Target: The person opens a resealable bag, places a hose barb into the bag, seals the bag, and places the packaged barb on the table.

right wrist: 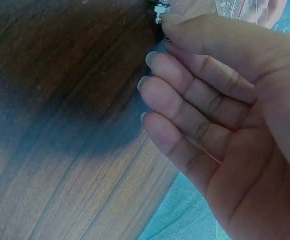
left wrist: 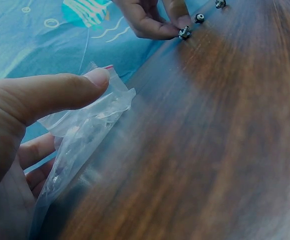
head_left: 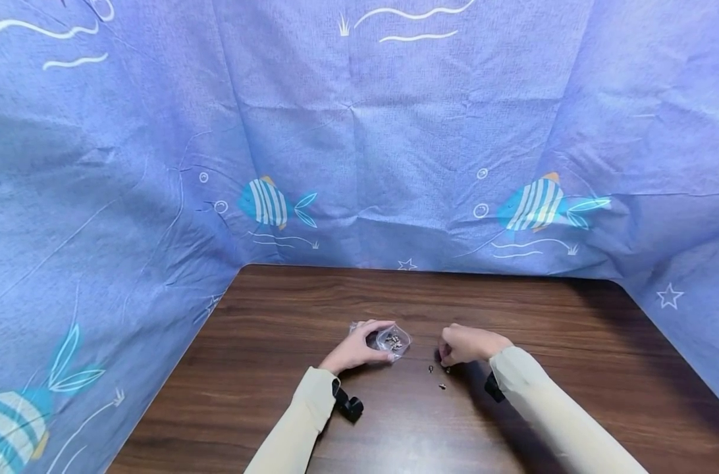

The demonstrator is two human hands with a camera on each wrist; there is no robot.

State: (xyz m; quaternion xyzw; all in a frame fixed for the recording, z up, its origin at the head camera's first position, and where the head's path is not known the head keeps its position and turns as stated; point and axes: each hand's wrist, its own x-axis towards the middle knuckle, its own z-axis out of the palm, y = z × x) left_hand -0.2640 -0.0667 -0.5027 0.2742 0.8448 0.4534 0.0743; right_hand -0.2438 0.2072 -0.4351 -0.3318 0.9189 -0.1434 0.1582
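My left hand (head_left: 356, 347) holds a clear zip-lock plastic bag (head_left: 398, 330), thumb on one side and fingers on the other, its mouth spread. Several small metal pieces (head_left: 394, 342) lie inside the bag. In the left wrist view the thumb crosses in front of the bag (left wrist: 80, 142). My right hand (head_left: 471, 343) is low over the table to the bag's right, thumb and index finger pinching a small metal screw-like fitting (left wrist: 184, 33). Similar fittings lie beside the fingertips, one (head_left: 430, 369) to their left and another (head_left: 442, 386) nearer me.
The brown wood-grain table (head_left: 288, 303) extends around both hands. A blue fabric curtain (head_left: 407, 145) printed with fish hangs behind its far edge and down the left and right sides. Black straps with cameras (head_left: 349, 405) sit on the wrists.
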